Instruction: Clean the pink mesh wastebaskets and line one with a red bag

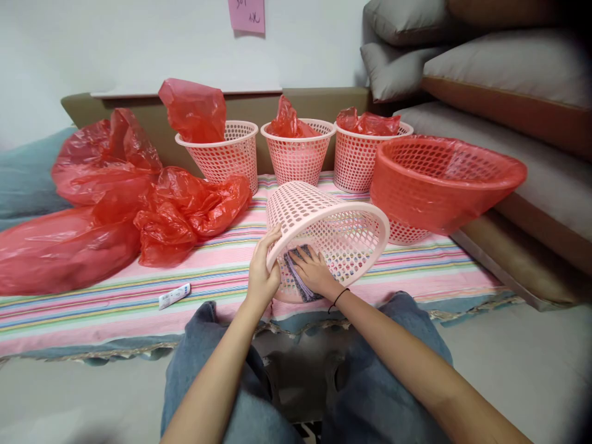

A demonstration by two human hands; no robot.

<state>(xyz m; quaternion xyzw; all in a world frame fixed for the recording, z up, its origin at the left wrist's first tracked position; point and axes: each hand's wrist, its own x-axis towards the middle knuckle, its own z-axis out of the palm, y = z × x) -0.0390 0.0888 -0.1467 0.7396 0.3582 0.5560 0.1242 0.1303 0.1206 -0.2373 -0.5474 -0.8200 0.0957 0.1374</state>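
A pale pink plastic wastebasket (305, 200) with a mesh of holes lies tipped on its side in front of me, its mouth facing me. My left hand (264, 269) grips the rim at the near left, thumb on the inside. Inside the basket, my right hand (316, 271) presses a folded grey and purple cloth (298, 277) against the wall, fingers spread along it. Part of the cloth is hidden under the palm.
Behind stand three pink baskets (252, 154) with red bags bunched in them. A basket lined with a red bag (416, 197) stands right. Loose red plastic bags (176, 203) lie left, near a small white packet (174, 296). Cushions (513, 80) are stacked at the right.
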